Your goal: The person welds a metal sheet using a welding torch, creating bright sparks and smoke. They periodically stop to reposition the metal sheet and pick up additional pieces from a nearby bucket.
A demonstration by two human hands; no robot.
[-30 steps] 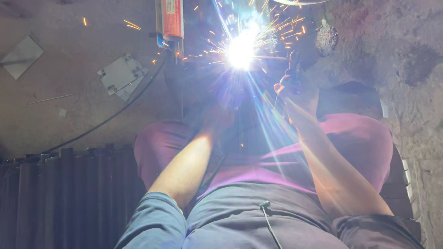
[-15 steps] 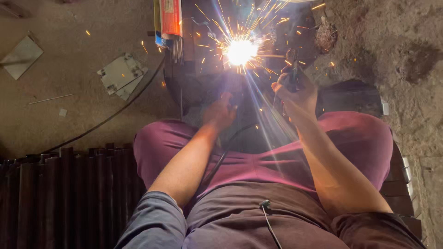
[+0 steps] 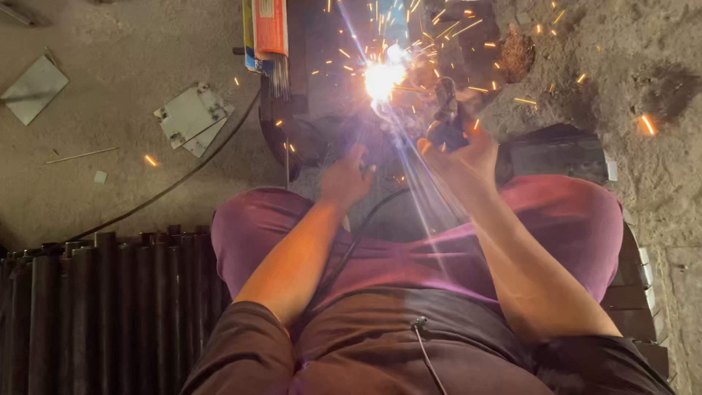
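Note:
I sit with maroon-trousered knees apart above a dirt floor. My right hand (image 3: pixel 462 155) is closed around a welding electrode holder (image 3: pixel 444 115), whose tip meets a bright white arc (image 3: pixel 383 76) throwing orange sparks. My left hand (image 3: pixel 348 178) rests on a dark metal workpiece (image 3: pixel 322 143) just below and left of the arc, fingers curled down on it. A black cable (image 3: pixel 349 245) runs from between my legs up toward the holder. Glare hides the joint itself.
A packet of welding rods (image 3: pixel 268 33) lies upper middle, rod ends sticking out. Flat metal plates (image 3: pixel 191 117) and another plate (image 3: pixel 32 88) lie on the floor at left. A row of dark steel tubes (image 3: pixel 102 307) fills the lower left. A thin cable (image 3: pixel 168 189) crosses the floor.
The view has tilted down, so both hands and the arc sit lower in the picture. The arc's glare has shrunk, and my hands now show clearly.

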